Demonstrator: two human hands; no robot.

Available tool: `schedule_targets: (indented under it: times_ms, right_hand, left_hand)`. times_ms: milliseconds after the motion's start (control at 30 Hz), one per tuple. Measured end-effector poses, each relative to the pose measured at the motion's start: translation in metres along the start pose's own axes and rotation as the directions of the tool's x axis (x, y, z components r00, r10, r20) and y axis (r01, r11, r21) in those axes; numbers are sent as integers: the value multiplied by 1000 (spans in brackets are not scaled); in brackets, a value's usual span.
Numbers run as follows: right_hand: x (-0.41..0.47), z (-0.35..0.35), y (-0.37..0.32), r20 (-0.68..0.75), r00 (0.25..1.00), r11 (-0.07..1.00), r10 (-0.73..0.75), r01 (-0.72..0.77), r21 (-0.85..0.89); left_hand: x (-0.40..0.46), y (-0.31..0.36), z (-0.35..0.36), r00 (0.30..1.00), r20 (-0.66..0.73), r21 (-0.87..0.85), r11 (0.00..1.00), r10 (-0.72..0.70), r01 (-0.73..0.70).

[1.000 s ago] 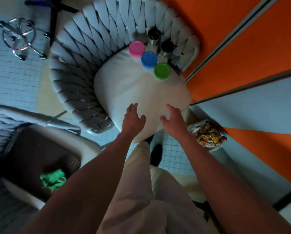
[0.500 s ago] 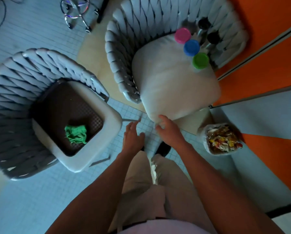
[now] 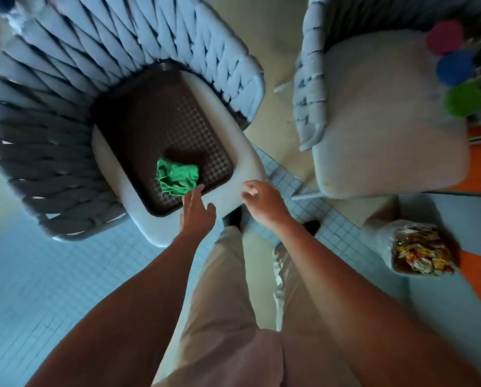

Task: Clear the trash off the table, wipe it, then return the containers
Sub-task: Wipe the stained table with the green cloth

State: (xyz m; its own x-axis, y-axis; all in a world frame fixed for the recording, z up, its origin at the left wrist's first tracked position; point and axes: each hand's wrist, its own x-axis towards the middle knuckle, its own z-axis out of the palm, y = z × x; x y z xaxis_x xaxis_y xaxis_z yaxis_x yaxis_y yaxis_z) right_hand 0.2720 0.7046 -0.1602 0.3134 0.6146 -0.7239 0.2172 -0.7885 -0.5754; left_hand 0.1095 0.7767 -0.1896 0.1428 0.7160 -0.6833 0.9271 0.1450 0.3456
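Note:
A crumpled green cloth [image 3: 178, 176] lies on a brown tray [image 3: 161, 127] that rests on the seat cushion of the left woven chair [image 3: 66, 88]. My left hand [image 3: 196, 210] is open, its fingertips just short of the cloth at the tray's near edge. My right hand [image 3: 263, 202] hovers open over the cushion's near corner and holds nothing. On the right chair's cushion [image 3: 387, 121] stand containers with a pink lid [image 3: 444, 37], a blue lid [image 3: 455, 67] and a green lid [image 3: 463, 99], with dark-topped ones partly cut off behind them.
A bin lined with clear plastic [image 3: 417, 251] and full of colourful wrappers stands on the floor at the right. An orange and grey wall runs behind it. My legs and dark shoes are over the pale tiled floor between the two chairs.
My view has swung from the right chair to the left chair. Both hands have left the right cushion and moved to the tray's near edge, the left one close to the green cloth.

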Motion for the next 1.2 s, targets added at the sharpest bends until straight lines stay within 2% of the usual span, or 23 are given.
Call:
schedule_targets:
  times_ms: [133, 267, 367, 467, 567, 633, 700, 767, 867, 1033, 1200]
  right_hand:
    - [51, 47, -24, 72, 997, 999, 3, 0, -34]
    - [104, 80, -38, 74, 997, 997, 24, -19, -72]
    - [130, 100, -46, 79, 997, 996, 12, -5, -84]
    - [150, 123, -53, 116, 991, 995, 61, -51, -83]
    - [164, 144, -46, 159, 979, 991, 128, -131, 9]
    - [168, 148, -35, 112, 980, 979, 165, -176, 106]
    - [158, 140, -36, 51, 979, 970, 198, -203, 132]
    - [145, 127, -34, 3, 972, 956, 234, -231, 179]
    - [124, 104, -14, -56, 948, 912, 314, -284, 296]
    - [77, 59, 30, -87, 899, 785, 430, -325, 527]
    - [-5, 14, 71, -155, 836, 625, 527, -258, 737]
  left_hand:
    - [56, -35, -25, 999, -6, 20, 999, -44, 44]
    - [107, -60, -40, 997, -34, 66, 995, -73, 75]
    - [129, -68, -48, 995, -88, 113, 992, -43, 53]
    - [157, -82, -45, 994, -96, 119, 991, -57, 68]
    - [170, -91, -41, 988, -137, 74, 994, -67, 78]
    - [171, -88, -38, 988, -147, 61, 996, -50, 60]
    - [162, -76, -37, 988, -145, 29, 998, -48, 53]
    - [151, -57, -37, 994, -104, -40, 999, -40, 36]
    - [133, -27, -27, 998, -37, -106, 993, 43, -46]
    - [98, 31, -9, 971, 130, -14, 980, 201, -201]
    - [50, 79, 12, 872, 300, 99, 896, 387, -432]
